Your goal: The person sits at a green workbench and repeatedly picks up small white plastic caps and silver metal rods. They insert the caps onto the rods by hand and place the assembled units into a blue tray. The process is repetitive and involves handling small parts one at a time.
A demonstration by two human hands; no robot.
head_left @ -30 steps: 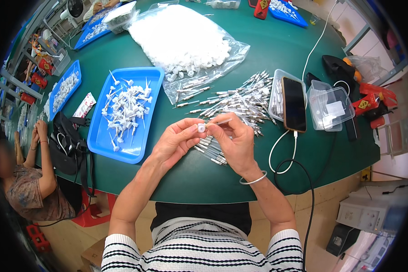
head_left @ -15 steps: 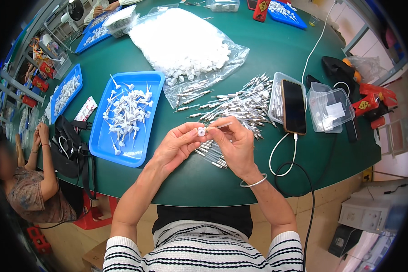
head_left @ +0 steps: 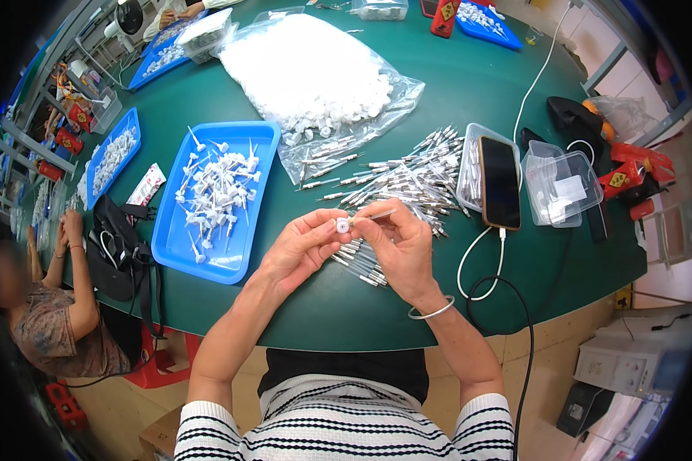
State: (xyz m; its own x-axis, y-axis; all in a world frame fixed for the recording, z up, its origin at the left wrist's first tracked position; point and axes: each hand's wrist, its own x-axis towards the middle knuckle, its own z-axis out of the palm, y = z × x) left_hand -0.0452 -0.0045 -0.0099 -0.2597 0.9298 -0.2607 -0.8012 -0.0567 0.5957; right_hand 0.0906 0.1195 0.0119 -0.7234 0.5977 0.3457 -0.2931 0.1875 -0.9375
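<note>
My left hand (head_left: 305,244) pinches a small white plastic cap (head_left: 342,225) between thumb and forefinger. Against it, my right hand (head_left: 398,246) holds a thin rod (head_left: 382,214) with a pale shaft, its inner end meeting the cap; fingertips partly hide the joint. Just beyond my hands lies a loose pile of similar metal-ended rods (head_left: 407,180), and a few more lie under my fingers. To the left, a blue tray (head_left: 211,269) holds many white caps with rods attached (head_left: 217,184). Behind it, a large clear bag (head_left: 307,65) spills white caps toward me.
Right of the pile, a phone (head_left: 500,184) on a charging cable leans on a clear box (head_left: 469,157). Another clear container (head_left: 565,188) stands farther right. At left are a second blue tray (head_left: 94,192), a black bag (head_left: 111,253) and a seated person (head_left: 61,330).
My hands stay almost in place, still holding the cap and rod together. Only a very slight shift of the fingers shows.
</note>
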